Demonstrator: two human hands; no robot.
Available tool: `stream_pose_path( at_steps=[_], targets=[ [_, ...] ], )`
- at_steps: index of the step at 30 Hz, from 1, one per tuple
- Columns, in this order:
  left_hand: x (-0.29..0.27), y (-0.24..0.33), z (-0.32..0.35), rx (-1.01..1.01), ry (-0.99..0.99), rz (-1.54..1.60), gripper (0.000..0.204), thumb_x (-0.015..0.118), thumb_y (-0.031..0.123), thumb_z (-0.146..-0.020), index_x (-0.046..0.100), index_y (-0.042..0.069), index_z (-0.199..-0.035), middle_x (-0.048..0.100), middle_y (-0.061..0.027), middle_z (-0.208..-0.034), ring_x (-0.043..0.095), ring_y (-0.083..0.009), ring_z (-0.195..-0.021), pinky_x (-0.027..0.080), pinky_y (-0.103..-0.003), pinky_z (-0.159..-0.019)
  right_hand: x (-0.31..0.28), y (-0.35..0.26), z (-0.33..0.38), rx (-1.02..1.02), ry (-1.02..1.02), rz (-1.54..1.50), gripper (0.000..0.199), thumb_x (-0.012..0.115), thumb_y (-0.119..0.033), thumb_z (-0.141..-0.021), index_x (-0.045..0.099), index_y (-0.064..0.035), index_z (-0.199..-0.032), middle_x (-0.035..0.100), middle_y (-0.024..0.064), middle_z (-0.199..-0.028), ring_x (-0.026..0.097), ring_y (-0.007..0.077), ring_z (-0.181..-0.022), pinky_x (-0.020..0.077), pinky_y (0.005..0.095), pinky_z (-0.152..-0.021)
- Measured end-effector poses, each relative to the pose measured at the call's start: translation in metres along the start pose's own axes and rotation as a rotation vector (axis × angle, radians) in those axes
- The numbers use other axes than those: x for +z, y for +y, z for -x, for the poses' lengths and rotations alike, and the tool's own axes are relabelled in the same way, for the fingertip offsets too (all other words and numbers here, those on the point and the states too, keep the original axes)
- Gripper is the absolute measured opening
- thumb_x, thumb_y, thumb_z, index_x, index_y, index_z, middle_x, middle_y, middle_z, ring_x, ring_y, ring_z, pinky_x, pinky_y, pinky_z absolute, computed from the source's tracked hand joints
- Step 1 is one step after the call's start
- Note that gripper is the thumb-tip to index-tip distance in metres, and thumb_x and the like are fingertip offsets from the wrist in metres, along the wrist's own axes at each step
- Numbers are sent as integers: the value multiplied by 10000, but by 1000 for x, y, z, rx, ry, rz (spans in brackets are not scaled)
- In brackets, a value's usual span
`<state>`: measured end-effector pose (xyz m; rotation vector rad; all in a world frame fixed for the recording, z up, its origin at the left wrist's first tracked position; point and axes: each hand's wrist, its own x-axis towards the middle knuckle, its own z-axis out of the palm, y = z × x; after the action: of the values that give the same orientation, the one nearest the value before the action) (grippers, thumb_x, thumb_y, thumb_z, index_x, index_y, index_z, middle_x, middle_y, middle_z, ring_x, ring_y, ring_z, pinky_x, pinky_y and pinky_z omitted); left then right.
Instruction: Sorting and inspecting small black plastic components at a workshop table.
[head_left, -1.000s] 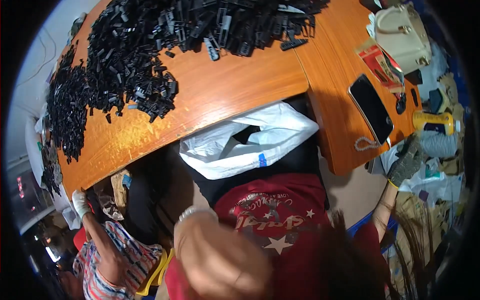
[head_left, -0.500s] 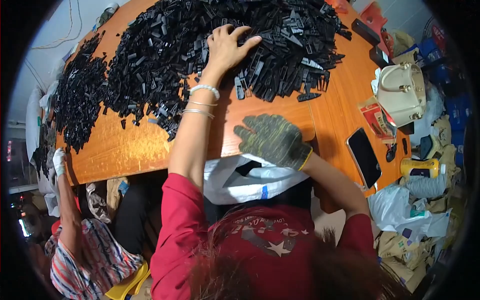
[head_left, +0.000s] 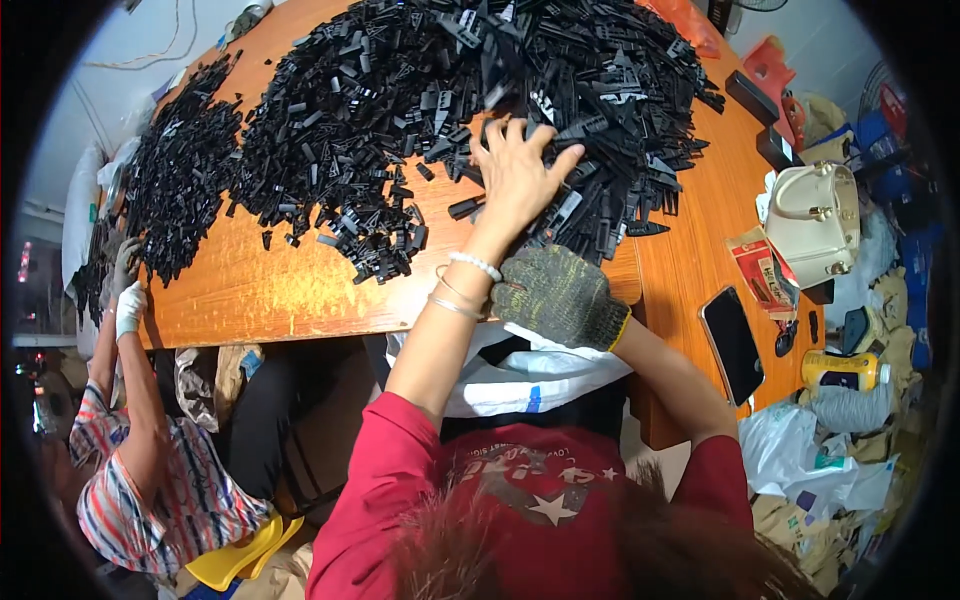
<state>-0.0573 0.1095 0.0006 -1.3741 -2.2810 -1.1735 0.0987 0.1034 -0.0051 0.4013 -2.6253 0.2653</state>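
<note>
My bare left hand (head_left: 522,172), with bracelets at its wrist, rests on the near edge of a large pile of black plastic pieces (head_left: 360,120). Its fingers are spread and curve over the pieces, gripping none that I can make out. Just below and to the right, my right hand (head_left: 562,295) wears a dark grey knitted glove. It lies palm down at the table's front edge, its fingers extended, with their tips partly behind my left wrist. Beneath it, a white sack (head_left: 490,385) hangs open below the edge.
The orange wooden table (head_left: 260,300) carries a smaller heap of black pieces (head_left: 180,170) at left, where a co-worker's gloved hand (head_left: 131,305) touches the table edge. At right are a phone (head_left: 733,345), a red packet (head_left: 762,275), a cream handbag (head_left: 815,220) and a yellow bottle (head_left: 845,370).
My left hand has drawn toward me and to the right, pulling pieces nearer the edge. Some pieces above it are blurred by motion. My gloved right hand has barely shifted.
</note>
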Motion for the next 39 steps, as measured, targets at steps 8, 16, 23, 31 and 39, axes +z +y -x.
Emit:
stream_pose_path(
  at_steps=[8,16,23,31,39],
  targets=[
    [-46,-2,26,-65,-195,157,450,699,480,-783,725,116,-1044,538,-201,-1279,366,-429,-1271,258,-568,-1058,-5,-1,-4,-29,-127,26,242,561,-263,-846,626,-131,-1037,595,92,-1010,576,278,-946,468,398,-800],
    [-145,-113,7,27,307,-53,200,696,230,-804,729,48,-881,638,-232,-1011,579,-363,-997,438,-439,-885,-24,-8,-12,-104,-71,26,274,567,-192,-819,620,-102,-1072,616,80,-1057,593,239,-913,465,383,-705],
    [-223,-315,17,-501,497,-309,476,475,492,-931,593,169,-1260,482,-228,-1341,386,-394,-1278,272,-459,-1078,-16,-12,3,-117,-105,49,400,566,-187,-813,597,-129,-1207,585,92,-1230,564,289,-1109,450,421,-894],
    [-203,-308,23,-443,355,-261,448,472,485,-929,645,148,-1168,595,-87,-1245,461,-313,-1229,271,-443,-1072,-16,-5,11,-10,-243,-47,415,638,-179,-792,606,-125,-1202,582,86,-1229,589,286,-1045,491,411,-808],
    [-186,-257,38,-550,346,-290,514,524,537,-892,642,121,-1170,540,-112,-1302,410,-327,-1257,290,-439,-1070,-2,-19,-6,-189,-209,2,473,547,-281,-852,522,-166,-1310,483,71,-1327,518,279,-1113,444,390,-855]
  ],
)
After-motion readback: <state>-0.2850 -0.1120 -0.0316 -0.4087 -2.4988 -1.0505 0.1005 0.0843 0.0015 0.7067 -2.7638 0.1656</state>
